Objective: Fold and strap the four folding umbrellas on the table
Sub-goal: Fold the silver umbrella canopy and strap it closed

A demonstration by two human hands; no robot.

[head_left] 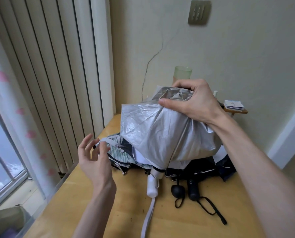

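Silver fabric fills the middle of the head view. A silver umbrella (160, 131) is held tilted above the tabletop (177, 225), its canopy loose and crumpled, not yet folded or strapped. The bunched upper end is gripped by the right hand (194, 102), fingers curled over the top and thumb pressed on the near side. Below that hand the white handle (152, 186) points down toward the wearer; whether it touches the wood cannot be told. A white strap (148, 219) trails from it toward the near edge.

The left hand (95, 160) is held to the left of the canopy, palm turned inward, fingers loosely spread, nothing held. Just beyond its fingertips the rim of a leaf-patterned umbrella (115, 152) is seen; contact cannot be told.

Under the right forearm, dark umbrellas (220, 169) are heaped flat and unfolded. Between the hands, just right of the white handle, a round black handle (177, 190) and a cylindrical black handle (194, 189) are laid side by side, a black wrist cord (210, 208) trailing nearer.

Beyond the right hand a green cup (182, 73) is partly hidden. To that hand's right a small shelf (236, 110) carries cards. Vertical blinds (48, 74) hang beyond the left hand.
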